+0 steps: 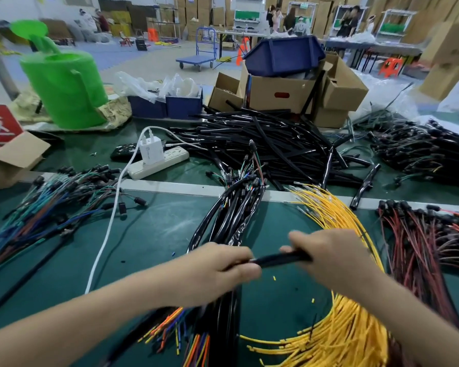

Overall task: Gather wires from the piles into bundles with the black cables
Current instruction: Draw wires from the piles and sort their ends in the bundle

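On the green counter (154, 234) in front of you, at far left, lies a pile of blue, green and brown wires with black plug ends (51, 202). A white charging lead (104, 234) runs beside it from the white power strip (158, 161). At centre lies a bundle of glossy black cables with coloured wire ends (231, 215). Your left hand (223, 263) is closed around one end of a short black sleeved cable (281, 259), just above that bundle; your right hand (326, 255) grips its other end. Both hands are blurred. Under your right hand curves a pile of yellow wires (339, 329). Far right sits a pile of red and black wires (424, 245). Behind, loose black tubes (263, 139) are heaped
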